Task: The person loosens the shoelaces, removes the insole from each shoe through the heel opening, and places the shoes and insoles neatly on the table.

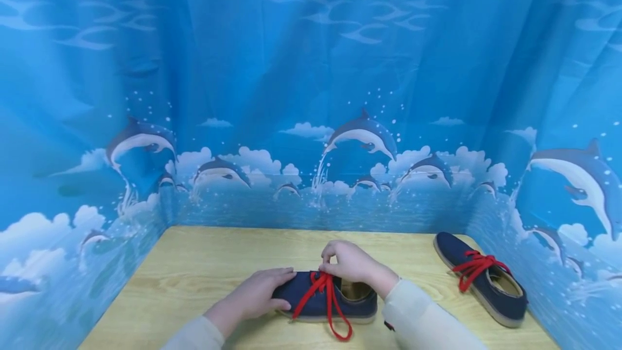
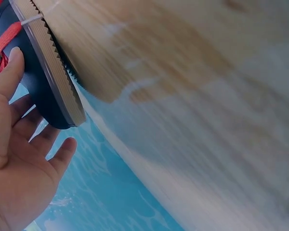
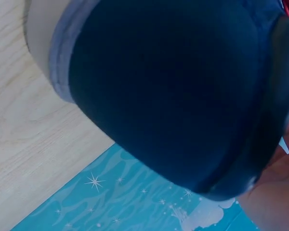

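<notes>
A navy shoe [image 1: 301, 290] with a red shoelace [image 1: 331, 298] lies on the table, toe to the left, its lace ends hanging loose over the near side. My left hand [image 1: 257, 293] holds the toe, thumb on the near side and fingers on the far side; the left wrist view shows the thumb on the navy upper [image 2: 36, 79]. At the top of the lacing, thumb and forefinger of my right hand [image 1: 347, 261] pinch the red lace. In the right wrist view the shoe's heel [image 3: 173, 96] fills the middle and hides most of that hand.
A second navy shoe [image 1: 502, 296] with a tied red lace [image 1: 478, 266] lies at the table's right edge. The wood-grain table [image 1: 209, 253] is bordered at the back and sides by a blue dolphin-print curtain [image 1: 272, 85].
</notes>
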Available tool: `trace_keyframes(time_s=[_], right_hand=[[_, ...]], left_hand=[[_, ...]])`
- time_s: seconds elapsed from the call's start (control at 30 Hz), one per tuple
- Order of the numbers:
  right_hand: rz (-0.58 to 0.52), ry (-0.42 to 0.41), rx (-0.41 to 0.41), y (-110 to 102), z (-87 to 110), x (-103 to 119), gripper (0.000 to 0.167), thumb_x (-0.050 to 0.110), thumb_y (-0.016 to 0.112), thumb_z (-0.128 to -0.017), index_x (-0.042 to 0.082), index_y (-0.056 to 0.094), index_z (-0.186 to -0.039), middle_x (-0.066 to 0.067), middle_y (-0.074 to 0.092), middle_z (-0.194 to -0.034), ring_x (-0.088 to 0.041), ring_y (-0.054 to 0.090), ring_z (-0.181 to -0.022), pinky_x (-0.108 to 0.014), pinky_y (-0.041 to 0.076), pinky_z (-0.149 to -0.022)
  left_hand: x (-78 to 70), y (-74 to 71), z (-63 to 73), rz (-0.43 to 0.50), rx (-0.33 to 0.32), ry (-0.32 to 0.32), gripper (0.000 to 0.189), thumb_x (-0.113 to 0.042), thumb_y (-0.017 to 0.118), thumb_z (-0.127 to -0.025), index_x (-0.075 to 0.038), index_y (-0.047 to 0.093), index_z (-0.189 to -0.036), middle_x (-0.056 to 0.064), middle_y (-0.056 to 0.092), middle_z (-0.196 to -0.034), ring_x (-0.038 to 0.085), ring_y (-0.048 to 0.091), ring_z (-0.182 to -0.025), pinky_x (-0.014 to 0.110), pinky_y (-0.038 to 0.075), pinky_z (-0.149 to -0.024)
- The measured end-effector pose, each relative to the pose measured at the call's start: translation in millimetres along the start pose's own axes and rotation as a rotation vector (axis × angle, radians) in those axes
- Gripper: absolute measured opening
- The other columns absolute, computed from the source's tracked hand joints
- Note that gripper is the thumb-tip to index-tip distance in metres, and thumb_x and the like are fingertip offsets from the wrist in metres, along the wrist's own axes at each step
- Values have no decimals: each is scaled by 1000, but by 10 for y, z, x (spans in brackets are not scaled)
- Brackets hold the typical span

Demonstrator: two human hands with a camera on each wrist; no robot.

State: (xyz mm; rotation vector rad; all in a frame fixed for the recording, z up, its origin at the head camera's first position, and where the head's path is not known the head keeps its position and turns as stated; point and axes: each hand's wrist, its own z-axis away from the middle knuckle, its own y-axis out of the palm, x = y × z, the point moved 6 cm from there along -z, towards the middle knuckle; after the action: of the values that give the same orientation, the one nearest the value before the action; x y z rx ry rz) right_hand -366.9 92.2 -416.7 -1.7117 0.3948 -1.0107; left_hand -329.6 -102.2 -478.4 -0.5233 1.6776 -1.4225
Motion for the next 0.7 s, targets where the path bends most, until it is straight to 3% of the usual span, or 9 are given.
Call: trace_keyframes(time_s=[0.23,0.5,0.7], right_hand=[[-21,23,-44,-78,-31,-53,16,25,68,-97,19,71,-83,-4,70,-108,-23,64,-105,-44,55,-88],[-44,64,-78,-163,-13,-94,22,25,65,-99,17,68,-79,-6,68,-112,-27,63,-108,-47,54,-88],[-29,112,-144,-229,4,-123,24,22,66,-98,17,63,-76,-2,66,-104,-21,63,-100,-44,54,-84]], left_hand=[[16,-9,-3,6,-1,1,74,-54,71,-86,-19,52,-148,4,50,-151,28,48,-137,48,43,-109],[-22,-22,9,7,-12,3,73,-50,73,-87,-16,52,-148,6,49,-151,29,47,-137,48,42,-110],[-46,-19,14,-5,-22,7,72,-49,73,-86,-15,53,-147,6,50,-151,29,48,-137,48,41,-111]])
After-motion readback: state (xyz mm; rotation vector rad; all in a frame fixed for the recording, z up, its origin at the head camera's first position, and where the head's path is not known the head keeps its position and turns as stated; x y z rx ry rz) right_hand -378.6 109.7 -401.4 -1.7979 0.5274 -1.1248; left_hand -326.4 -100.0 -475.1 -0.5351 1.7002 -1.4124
